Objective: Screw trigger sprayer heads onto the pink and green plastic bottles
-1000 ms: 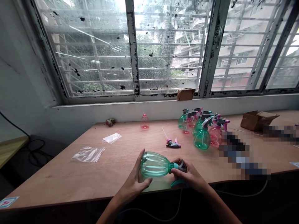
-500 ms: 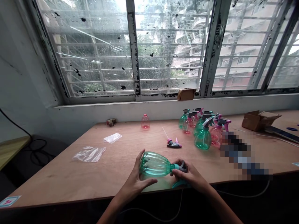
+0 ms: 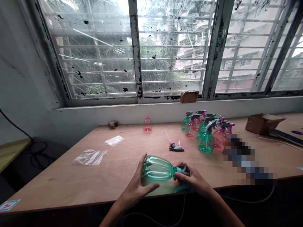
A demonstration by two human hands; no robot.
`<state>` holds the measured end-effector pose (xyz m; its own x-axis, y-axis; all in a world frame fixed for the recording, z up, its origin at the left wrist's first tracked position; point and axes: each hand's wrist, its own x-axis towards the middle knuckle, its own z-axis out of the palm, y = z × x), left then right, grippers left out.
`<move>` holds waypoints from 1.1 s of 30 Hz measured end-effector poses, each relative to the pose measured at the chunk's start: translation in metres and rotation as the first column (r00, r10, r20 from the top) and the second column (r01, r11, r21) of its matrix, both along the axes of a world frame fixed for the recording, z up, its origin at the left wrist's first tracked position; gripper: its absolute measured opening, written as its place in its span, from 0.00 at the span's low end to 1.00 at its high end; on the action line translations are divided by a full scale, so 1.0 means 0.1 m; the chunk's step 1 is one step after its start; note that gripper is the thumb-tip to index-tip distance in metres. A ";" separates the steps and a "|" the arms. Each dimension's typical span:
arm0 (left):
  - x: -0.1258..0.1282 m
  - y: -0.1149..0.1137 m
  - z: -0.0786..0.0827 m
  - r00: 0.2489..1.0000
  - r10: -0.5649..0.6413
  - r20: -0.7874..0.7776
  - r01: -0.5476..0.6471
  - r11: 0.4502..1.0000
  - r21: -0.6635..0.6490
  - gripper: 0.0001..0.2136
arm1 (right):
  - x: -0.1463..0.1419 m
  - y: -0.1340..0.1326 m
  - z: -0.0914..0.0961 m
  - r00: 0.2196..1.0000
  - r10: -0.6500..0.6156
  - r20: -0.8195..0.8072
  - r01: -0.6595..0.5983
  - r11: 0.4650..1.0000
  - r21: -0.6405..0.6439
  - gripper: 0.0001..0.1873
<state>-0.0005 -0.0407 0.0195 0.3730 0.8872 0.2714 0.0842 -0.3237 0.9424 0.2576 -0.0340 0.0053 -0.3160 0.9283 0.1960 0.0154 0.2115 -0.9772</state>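
A clear green spray bottle [image 3: 158, 169] lies sideways above the front edge of the table. Pinched round its collar and dark grey spray head is my right hand [image 3: 189, 178]; the teal trigger points down below it. My left hand [image 3: 136, 186] is spread at the bottle's base, its thumb apart from the wall and its fingers stretched along the far end; whether the fingers touch the base is hard to see. Beyond the bottle lies a loose pink and grey spray head [image 3: 175, 147] with a thin tube. A pink bottle without a head [image 3: 147, 125] stands near the wall.
Several green and pink spray bottles [image 3: 205, 142] stand grouped at right. A blurred patch [image 3: 248, 160] covers something beside them. Clear plastic bags [image 3: 91, 157] lie at left. An open cardboard box [image 3: 260, 123] sits at back right, a small block [image 3: 113, 124] at back left.
The bottle and both hands stay in nearly the same place. The whole view has shifted very slightly.
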 end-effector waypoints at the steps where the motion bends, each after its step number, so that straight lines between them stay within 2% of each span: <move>1: 0.00 0.00 0.00 1.000 0.007 -0.002 -0.007 1.000 -0.014 0.46 | 0.00 0.00 0.00 1.000 0.005 -0.008 -0.005 1.000 -0.013 0.18; 7: 0.03 -0.02 0.03 0.997 0.009 0.078 0.000 0.993 -0.116 0.37 | 0.05 -0.01 -0.04 0.999 0.001 -0.038 -0.004 0.997 -0.078 0.21; 13: 0.03 -0.01 0.04 0.998 -0.008 0.059 0.014 0.996 -0.092 0.42 | 0.08 0.04 -0.12 0.993 -0.023 -0.116 0.014 0.997 -0.074 0.19; 18: 0.02 0.00 0.03 0.999 0.028 0.028 -0.025 0.995 -0.097 0.47 | 0.05 0.06 -0.12 0.991 -0.015 -0.135 0.006 0.997 -0.071 0.19; 23: 0.01 0.02 0.00 1.000 0.006 -0.001 -0.006 0.996 -0.089 0.42 | 0.05 0.07 -0.16 0.984 -0.001 -0.180 -0.012 0.998 -0.069 0.19; 28: 0.02 0.00 0.00 1.000 -0.013 0.003 0.013 0.998 -0.067 0.47 | 0.06 0.08 -0.20 0.969 0.000 -0.247 -0.024 0.995 -0.093 0.19; 31: 0.02 -0.01 -0.01 1.000 -0.013 -0.011 0.013 1.000 0.013 0.45 | 0.05 0.07 -0.18 0.976 0.013 -0.217 -0.034 0.995 -0.090 0.19; 33: 0.01 -0.01 -0.04 1.000 -0.017 0.002 0.017 1.000 0.008 0.46 | 0.05 0.06 -0.15 0.983 0.017 -0.185 -0.033 0.996 -0.084 0.19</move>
<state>0.0008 -0.0412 0.0159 0.3870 0.8787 0.2795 0.0765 -0.3327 0.9399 0.2622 -0.0282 -0.0101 -0.3057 0.9365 0.1719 -0.1704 0.1238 -0.9776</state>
